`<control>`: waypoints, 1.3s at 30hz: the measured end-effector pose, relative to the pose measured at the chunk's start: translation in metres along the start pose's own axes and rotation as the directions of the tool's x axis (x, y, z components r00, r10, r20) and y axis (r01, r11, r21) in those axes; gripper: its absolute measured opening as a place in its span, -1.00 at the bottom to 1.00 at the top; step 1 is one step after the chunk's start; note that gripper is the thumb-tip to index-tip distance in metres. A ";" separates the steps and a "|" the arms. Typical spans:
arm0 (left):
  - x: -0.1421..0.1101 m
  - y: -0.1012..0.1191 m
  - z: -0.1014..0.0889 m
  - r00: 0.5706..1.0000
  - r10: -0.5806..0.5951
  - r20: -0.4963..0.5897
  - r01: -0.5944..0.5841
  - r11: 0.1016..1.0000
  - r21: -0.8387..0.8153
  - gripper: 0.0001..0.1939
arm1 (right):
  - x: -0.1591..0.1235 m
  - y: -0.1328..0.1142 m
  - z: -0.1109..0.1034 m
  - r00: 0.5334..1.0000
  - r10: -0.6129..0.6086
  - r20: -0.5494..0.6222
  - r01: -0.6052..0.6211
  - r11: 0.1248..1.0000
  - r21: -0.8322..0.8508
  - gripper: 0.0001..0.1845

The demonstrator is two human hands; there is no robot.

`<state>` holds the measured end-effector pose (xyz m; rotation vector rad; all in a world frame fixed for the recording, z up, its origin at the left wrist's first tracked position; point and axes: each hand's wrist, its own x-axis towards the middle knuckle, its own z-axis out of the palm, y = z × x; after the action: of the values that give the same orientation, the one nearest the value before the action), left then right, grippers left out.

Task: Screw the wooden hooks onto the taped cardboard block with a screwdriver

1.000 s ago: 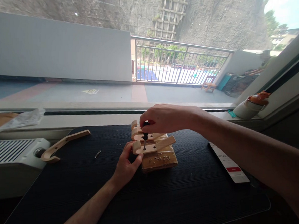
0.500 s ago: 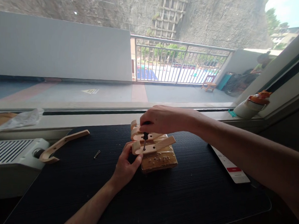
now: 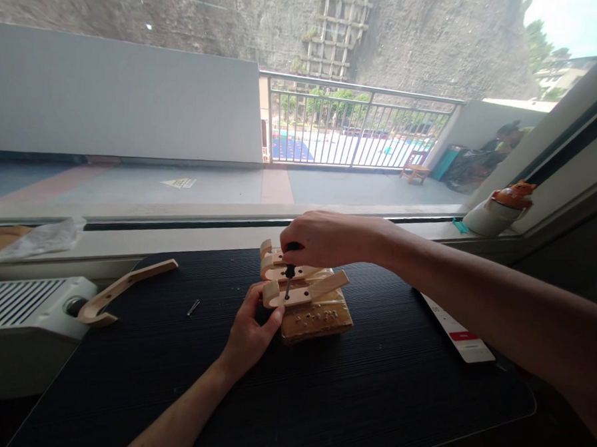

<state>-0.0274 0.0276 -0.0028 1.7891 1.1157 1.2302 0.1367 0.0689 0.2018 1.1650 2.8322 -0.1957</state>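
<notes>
A stack of curved pale wooden pieces rests on a brown block in the middle of the black table. My right hand is closed around the black handle of a small screwdriver, whose tip stands upright on the nearest wooden piece. My left hand grips the left end of that same wooden piece, thumb against its side.
A loose curved wooden piece lies at the table's left, against a white radiator. A small screw lies between it and the stack. A phone lies at the right. A white pot stands on the window sill.
Hardly anything has moved. My right hand has shifted its fingers slightly on the screwdriver handle, and the view has drifted a little.
</notes>
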 end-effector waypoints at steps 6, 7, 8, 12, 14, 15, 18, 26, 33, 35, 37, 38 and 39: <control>0.000 0.000 -0.005 0.945 0.248 -0.212 -0.205 0.957 0.206 -0.48 | -0.004 -0.005 -0.007 0.996 -0.027 0.082 0.027 1.000 0.004 -0.74; 0.000 0.001 -0.007 0.925 0.315 -0.215 -0.260 0.933 0.249 -0.51 | -0.005 -0.006 -0.008 0.996 -0.026 0.090 0.027 1.000 -0.004 -0.74; 0.001 0.001 -0.008 0.907 0.368 -0.204 -0.304 0.909 0.286 -0.54 | -0.005 -0.007 -0.009 0.996 -0.022 0.091 0.024 1.000 -0.014 -0.74; 0.001 -0.001 -0.010 0.884 0.441 -0.158 -0.363 0.858 0.364 -0.62 | -0.003 -0.005 -0.005 0.997 -0.001 0.075 0.002 1.000 -0.017 -0.75; 0.001 -0.001 -0.010 0.882 0.444 -0.160 -0.360 0.853 0.379 -0.61 | -0.002 -0.004 -0.002 0.998 0.014 0.059 -0.014 1.000 -0.014 -0.74; 0.001 -0.002 -0.010 0.881 0.445 -0.161 -0.360 0.851 0.384 -0.61 | -0.002 -0.003 -0.001 0.998 0.022 0.055 -0.021 1.000 -0.021 -0.73; 0.001 -0.002 -0.009 0.880 0.449 -0.159 -0.362 0.847 0.390 -0.61 | -0.001 -0.004 -0.001 0.999 0.015 0.049 -0.012 0.999 -0.048 -0.72; 0.000 -0.002 -0.009 0.880 0.448 -0.157 -0.366 0.851 0.377 -0.60 | 0.002 -0.009 -0.008 0.995 -0.048 0.083 0.052 0.998 -0.044 -0.73; 0.000 -0.001 -0.009 0.883 0.442 -0.157 -0.364 0.858 0.363 -0.61 | 0.000 -0.007 -0.002 0.999 0.017 0.046 -0.014 0.998 -0.057 -0.70; 0.000 -0.001 -0.009 0.882 0.444 -0.159 -0.367 0.857 0.361 -0.61 | 0.000 -0.007 -0.004 0.998 0.005 0.055 -0.002 0.998 -0.068 -0.70; 0.000 -0.001 -0.009 0.883 0.443 -0.156 -0.367 0.857 0.361 -0.60 | 0.000 -0.008 -0.008 0.998 -0.012 0.062 0.015 0.998 -0.054 -0.70; 0.001 -0.002 -0.009 0.885 0.440 -0.154 -0.365 0.859 0.360 -0.60 | 0.000 -0.009 -0.009 0.998 -0.016 0.065 0.019 0.999 -0.042 -0.70; 0.001 -0.002 -0.009 0.886 0.437 -0.153 -0.362 0.860 0.359 -0.60 | 0.001 -0.009 -0.011 0.998 -0.019 0.068 0.021 0.999 -0.035 -0.70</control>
<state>-0.0362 0.0294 -0.0013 2.2581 1.1555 1.6104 0.1298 0.0645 0.2135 1.1022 2.7778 -0.1816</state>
